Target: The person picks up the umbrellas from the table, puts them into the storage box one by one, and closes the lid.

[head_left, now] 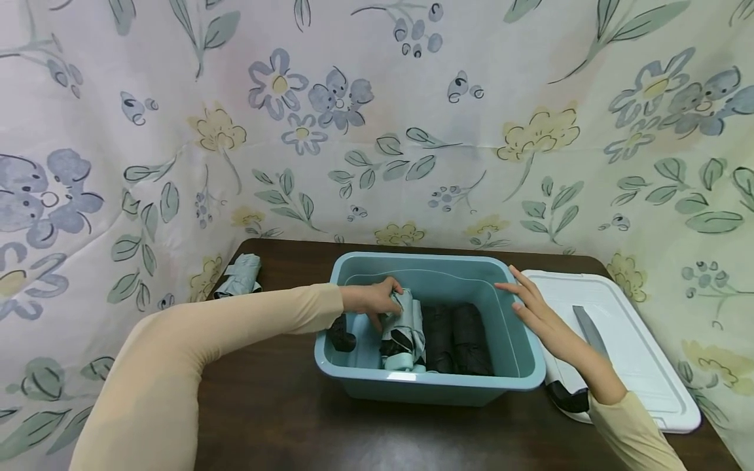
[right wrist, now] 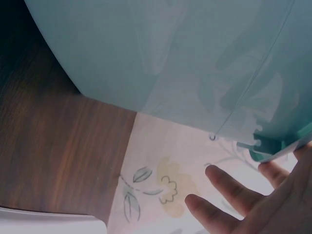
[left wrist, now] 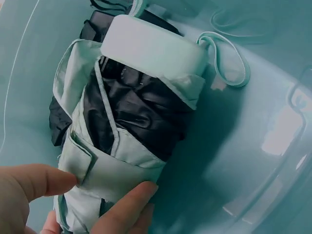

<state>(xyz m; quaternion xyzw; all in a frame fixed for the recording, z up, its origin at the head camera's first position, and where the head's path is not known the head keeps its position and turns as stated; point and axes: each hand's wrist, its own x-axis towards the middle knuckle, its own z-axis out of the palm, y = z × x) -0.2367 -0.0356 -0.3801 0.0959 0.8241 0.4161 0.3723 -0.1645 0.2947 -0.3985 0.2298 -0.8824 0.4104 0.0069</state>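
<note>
My left hand (head_left: 374, 299) reaches into a teal plastic bin (head_left: 442, 392) and grips a folded mint-green umbrella (left wrist: 122, 173). In the left wrist view, thumb and fingers lie on opposite sides of its wrapped strap; its pale handle end and wrist loop show, with black lining between the folds. Beside it lies more mint-green folded fabric, partly hidden. Two black rolled bundles (head_left: 471, 337) rest side by side in the bin, right of the umbrella. My right hand (head_left: 544, 320) touches the bin's right rim, fingers spread and fairly straight.
A white lid (head_left: 642, 366) lies on the dark wooden table (head_left: 265, 418) right of the bin, with a grey strip (head_left: 591, 330) on it. Another mint-green folded bundle (head_left: 241, 275) sits at the table's back left. Floral cloth (head_left: 377, 163) hangs behind and at the sides.
</note>
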